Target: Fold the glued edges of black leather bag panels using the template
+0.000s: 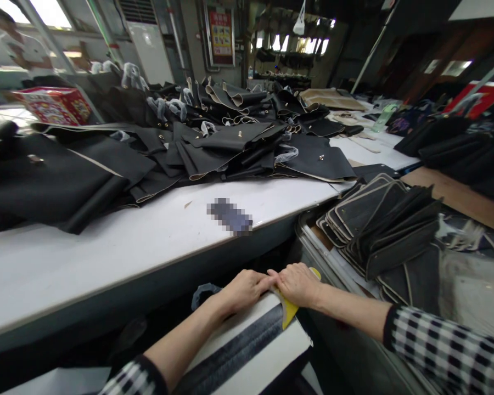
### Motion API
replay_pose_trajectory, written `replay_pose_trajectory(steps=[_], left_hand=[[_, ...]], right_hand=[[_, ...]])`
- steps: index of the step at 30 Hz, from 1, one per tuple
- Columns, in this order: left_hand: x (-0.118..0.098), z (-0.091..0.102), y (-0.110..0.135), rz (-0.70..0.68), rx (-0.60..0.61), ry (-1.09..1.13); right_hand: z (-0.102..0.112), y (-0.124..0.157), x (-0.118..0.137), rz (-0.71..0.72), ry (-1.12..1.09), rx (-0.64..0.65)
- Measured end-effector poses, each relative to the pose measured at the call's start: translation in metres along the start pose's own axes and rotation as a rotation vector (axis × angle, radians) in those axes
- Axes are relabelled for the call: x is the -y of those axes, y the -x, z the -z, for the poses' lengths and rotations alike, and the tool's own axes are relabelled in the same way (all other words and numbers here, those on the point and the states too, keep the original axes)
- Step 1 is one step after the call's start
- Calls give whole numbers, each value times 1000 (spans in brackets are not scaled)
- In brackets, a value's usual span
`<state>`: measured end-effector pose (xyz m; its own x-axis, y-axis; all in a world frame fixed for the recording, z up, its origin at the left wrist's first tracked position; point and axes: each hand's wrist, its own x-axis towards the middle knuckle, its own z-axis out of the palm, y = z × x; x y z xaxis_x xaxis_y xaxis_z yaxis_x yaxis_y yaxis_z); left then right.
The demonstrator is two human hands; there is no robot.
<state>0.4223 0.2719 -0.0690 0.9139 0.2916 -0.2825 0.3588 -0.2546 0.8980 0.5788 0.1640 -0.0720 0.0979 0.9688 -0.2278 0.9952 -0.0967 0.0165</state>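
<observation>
My left hand (pixel 247 289) lies knuckles-up on the far edge of a white board (pixel 267 362) that has a dark grey strip (pixel 234 354) along it; its fingers curl over the edge. My right hand (pixel 297 283) presses down beside it, fingertips touching the left hand, on top of a yellow piece (pixel 290 314) at the board's corner. Both forearms wear black-and-white checked sleeves. What the curled fingers grip beneath is hidden.
A long white table (pixel 148 230) runs ahead, piled with several black leather pieces (pixel 230 142). A blurred dark object (pixel 229 216) lies near its front edge. Stacked black panels (pixel 382 225) fill a tray at right. A red box (pixel 53 104) and a person stand far left.
</observation>
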Motion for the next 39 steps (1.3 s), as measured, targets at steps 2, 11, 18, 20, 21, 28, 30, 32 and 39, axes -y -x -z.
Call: replay_pose_trajectory(steps=[2, 11, 18, 20, 21, 28, 30, 32, 39], left_hand=[[2, 3, -3, 58, 24, 122], [6, -1, -17, 270, 22, 520], [10, -7, -28, 235, 11, 568], [12, -8, -28, 213, 22, 567], [12, -8, -28, 203, 24, 563], [21, -7, -31, 166, 59, 511], [23, -7, -31, 158, 76, 487], [25, -6, -30, 143, 94, 463], [19, 5, -25, 77, 176, 392]], right_hand=[[-1, 4, 3, -21, 13, 8], [-5, 18, 6, -97, 18, 38], [-13, 27, 5, -178, -119, 44], [-16, 30, 3, -199, -184, 41], [-17, 33, 2, -210, -222, 43], [-28, 46, -5, -393, -419, 39], [-28, 44, -2, -446, -430, 34], [-26, 41, 2, -477, -441, 32], [-22, 31, 8, -548, -608, 35]])
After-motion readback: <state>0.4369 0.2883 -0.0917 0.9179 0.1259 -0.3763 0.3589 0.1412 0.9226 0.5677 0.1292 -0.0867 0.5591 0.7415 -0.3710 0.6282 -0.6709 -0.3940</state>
